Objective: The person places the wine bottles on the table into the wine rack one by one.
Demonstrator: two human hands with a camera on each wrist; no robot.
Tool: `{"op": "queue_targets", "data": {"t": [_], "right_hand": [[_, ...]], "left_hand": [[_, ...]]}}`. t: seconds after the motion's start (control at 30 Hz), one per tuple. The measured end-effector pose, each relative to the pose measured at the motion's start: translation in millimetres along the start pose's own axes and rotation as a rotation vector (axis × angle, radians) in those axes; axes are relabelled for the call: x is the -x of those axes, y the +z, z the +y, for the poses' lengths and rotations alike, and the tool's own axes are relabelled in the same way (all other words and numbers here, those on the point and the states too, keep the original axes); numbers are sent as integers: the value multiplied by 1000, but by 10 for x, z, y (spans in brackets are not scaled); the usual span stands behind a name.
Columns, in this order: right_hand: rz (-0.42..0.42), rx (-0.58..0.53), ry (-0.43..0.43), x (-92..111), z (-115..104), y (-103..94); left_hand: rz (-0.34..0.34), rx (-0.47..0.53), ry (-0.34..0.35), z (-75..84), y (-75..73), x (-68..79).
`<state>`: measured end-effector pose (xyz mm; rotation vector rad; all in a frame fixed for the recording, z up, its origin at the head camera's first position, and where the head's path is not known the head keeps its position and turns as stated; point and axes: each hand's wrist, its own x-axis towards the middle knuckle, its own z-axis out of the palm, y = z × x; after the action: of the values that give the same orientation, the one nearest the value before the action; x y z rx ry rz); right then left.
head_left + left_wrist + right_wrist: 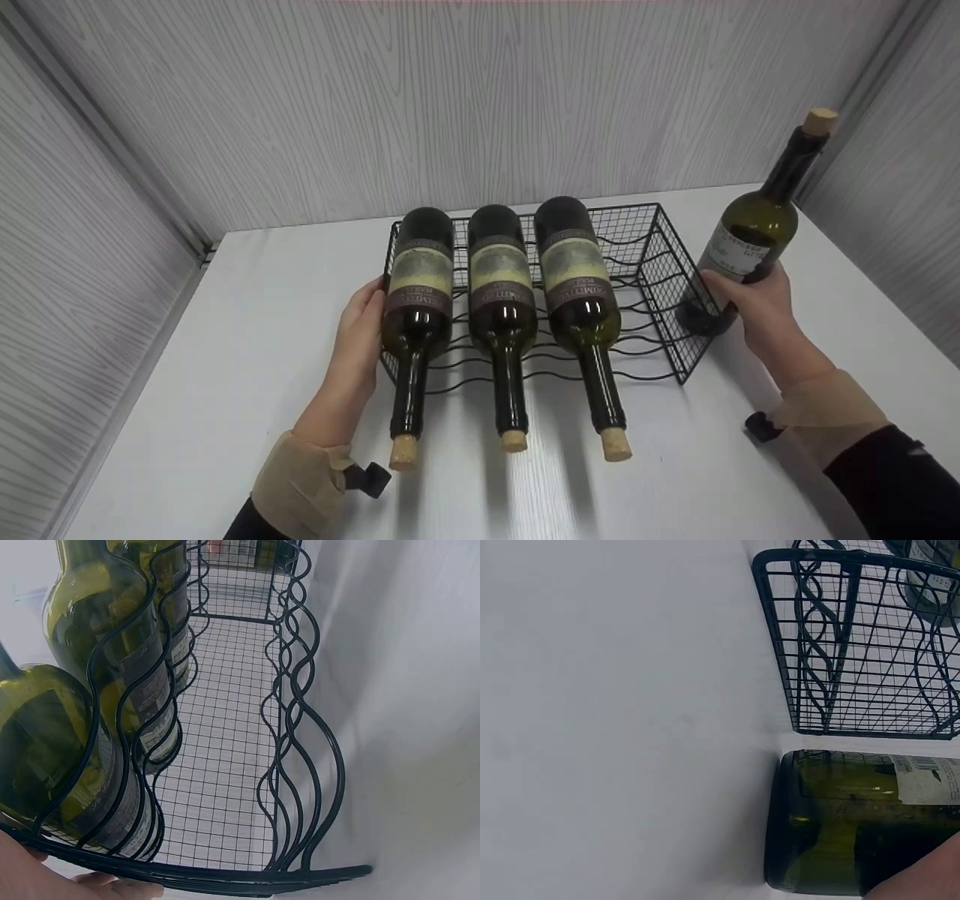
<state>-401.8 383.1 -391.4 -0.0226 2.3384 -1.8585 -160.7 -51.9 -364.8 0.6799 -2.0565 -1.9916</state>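
A black wire wine rack [660, 330] stands on the white table, with three corked dark-green wine bottles [502, 300] lying side by side in its top row, necks toward me. My left hand [356, 330] touches the rack's left side, its fingers along the outside of the wire; in the left wrist view, fingers [112, 886] show just below the rack's edge. Beyond the rack's right side, my right hand [765, 304] grips a fourth corked bottle [757, 217] round its lower body. It leans right with the cork up, its base close to the table, partly behind the mesh.
White panels with a wood-grain pattern [480, 105] wall in the table [247, 337] at the back and both sides. The rack's right-hand part shows wavy wire rests without bottles. A small black piece [367, 480] juts from the left wristband.
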Motion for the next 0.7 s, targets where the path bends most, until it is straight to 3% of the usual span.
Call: {"op": "queue_targets", "data": {"t": [0.43, 0.7], "right_hand": [[-16, -147, -44, 23, -124, -131], [-19, -280, -214, 100, -373, -207]], "left_hand": [[-2, -1, 10, -17, 6, -3], [-4, -11, 13, 0, -6, -4]]}}
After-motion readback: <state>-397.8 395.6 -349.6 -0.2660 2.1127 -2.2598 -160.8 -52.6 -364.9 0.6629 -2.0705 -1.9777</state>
